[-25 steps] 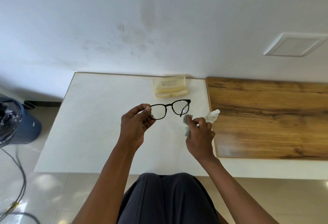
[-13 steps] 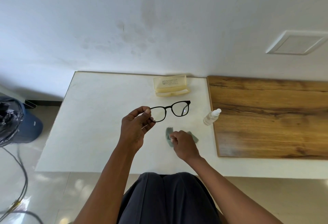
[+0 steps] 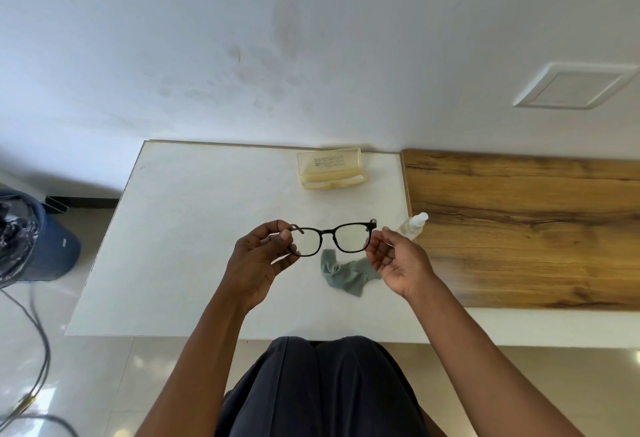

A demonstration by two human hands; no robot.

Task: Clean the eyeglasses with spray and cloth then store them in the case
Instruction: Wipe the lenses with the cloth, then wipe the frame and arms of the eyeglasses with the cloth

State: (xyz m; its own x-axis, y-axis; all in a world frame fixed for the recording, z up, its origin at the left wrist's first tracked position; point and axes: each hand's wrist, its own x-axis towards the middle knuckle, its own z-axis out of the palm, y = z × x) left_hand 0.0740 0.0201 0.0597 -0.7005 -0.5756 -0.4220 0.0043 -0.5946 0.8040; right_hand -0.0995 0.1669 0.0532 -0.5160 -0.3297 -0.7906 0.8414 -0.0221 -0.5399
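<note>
Eyeglasses (image 3: pixel 333 238), black-framed, are held up over the white table (image 3: pixel 180 228), between our two hands and above the cloth.

Head view, the only one we have:
- Left hand (image 3: pixel 258 260) pinches the left end of the frame between thumb and forefinger, other fingers curled beneath.
- Right hand (image 3: pixel 393 260) is palm-up, fingers loosely curled, fingertips meeting the frame's right end near the hinge. Whether it truly grips or only touches, we cannot tell.
- Grey-green cloth (image 3: pixel 341 275) lies crumpled on the table just below the glasses, in neither hand.
- Spray bottle (image 3: pixel 412 227) rests at the table's right edge, beside the wooden board (image 3: pixel 519 228), just past the right hand.

Step in hand, as we judge it: wiping looks finished or paused, and the glasses are being readied for storing. Temples appear unfolded, though they are hard to make out.

Next move, by our reckoning: fold both temples in, then carry the glasses to the back of the table.

Containers:
- Yellowish translucent case (image 3: pixel 329 169) sits near the wall, lid standing open. Its tray looks to hold nothing, though the angle is shallow.
- Blue bin (image 3: pixel 52 246) on the floor at left; contents indistinct.
</note>
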